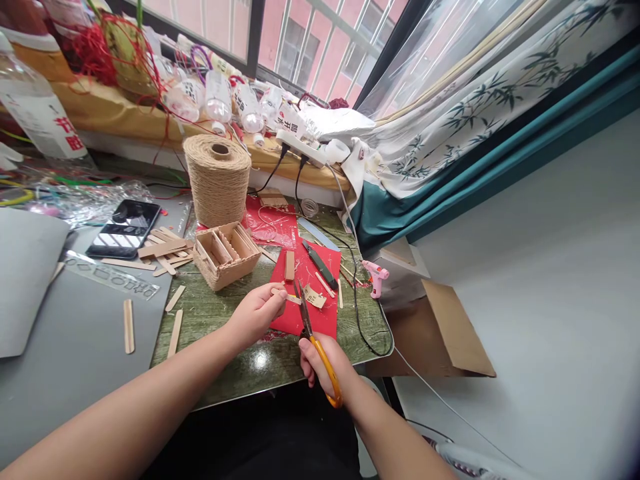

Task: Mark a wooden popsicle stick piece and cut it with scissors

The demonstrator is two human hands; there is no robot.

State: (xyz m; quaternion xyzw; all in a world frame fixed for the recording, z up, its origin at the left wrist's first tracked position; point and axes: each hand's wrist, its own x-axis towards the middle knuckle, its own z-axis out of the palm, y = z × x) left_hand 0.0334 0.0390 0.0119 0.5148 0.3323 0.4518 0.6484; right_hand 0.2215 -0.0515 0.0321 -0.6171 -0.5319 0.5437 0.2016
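Between the fingertips of my left hand (260,311) is a short wooden craft stick (290,297), pointing right towards the scissors. My right hand (325,363) grips the orange-handled scissors (306,312), whose blades point up and away from me beside the stick's end. I cannot tell whether the blades touch the stick. Below them lies a red sheet (286,324) bearing a small wooden block (289,266), a dark green utility knife (321,265) and a torn printed label (315,297). Left of it stands a small box (227,270) with dividers inside.
A large twine spool (218,180) stands behind the box. Loose craft sticks (170,250) and a phone (125,229) lie left. A pink glue gun (375,278) sits at the table's right edge, its cable crossing the tabletop. A cardboard box (457,327) is beyond, lower right.
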